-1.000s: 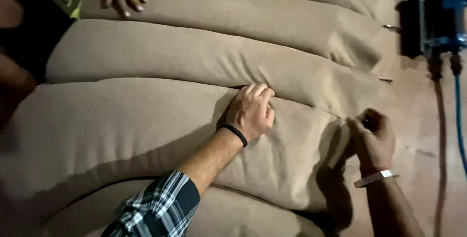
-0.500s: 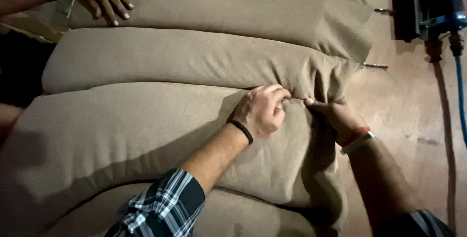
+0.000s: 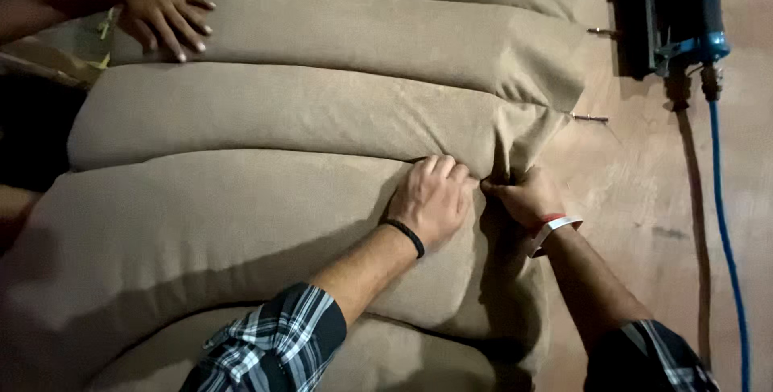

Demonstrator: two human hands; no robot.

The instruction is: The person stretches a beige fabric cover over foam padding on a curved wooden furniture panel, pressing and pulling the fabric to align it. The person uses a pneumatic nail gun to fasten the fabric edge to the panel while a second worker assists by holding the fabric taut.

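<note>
Cushion [image 3: 266, 223]: left hand [image 3: 435, 199], right hand [image 3: 523, 197].

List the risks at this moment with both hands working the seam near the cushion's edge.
The left hand and right hand meet at one crease of the tan cushion, so pinched fabric may bunch or pucker there. Metal pins jut from the edge close to the right hand and might prick it. The blue hose of the blue tool trails alongside and could snag the right arm.

A blue pneumatic tool [image 3: 680, 10] is lying up and right of the hands, its blue hose [image 3: 725, 223] trailing down; another person's hand [image 3: 165, 14] is resting far up-left.
</note>
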